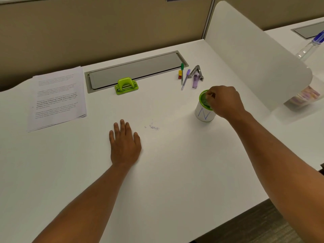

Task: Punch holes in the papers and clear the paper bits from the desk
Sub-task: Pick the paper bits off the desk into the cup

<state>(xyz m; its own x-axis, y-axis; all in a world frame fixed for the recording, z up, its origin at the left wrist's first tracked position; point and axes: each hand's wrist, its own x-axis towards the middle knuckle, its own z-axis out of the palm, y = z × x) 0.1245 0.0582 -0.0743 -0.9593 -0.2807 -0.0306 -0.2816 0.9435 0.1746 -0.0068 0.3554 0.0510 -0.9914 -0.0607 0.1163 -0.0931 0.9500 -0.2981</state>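
A small cluster of white paper bits [153,127] lies on the white desk [175,172], just right of my left hand [125,143], which rests flat with fingers apart. A white cup with a green mesh rim and a blue "N" [203,113] stands at the right. My right hand [224,100] hovers over its mouth with the fingertips pinched together; what they pinch is too small to see. The stack of printed papers [57,97] lies at the far left. A green hole punch [126,85] sits at the back centre.
A grey cable tray cover [135,69] is set into the desk behind the punch. Pens, a yellow-red eraser, a purple stapler and a metal staple remover [191,76] lie at the back right. A white curved divider [254,55] bounds the right side; a clear bottle [310,44] stands beyond it.
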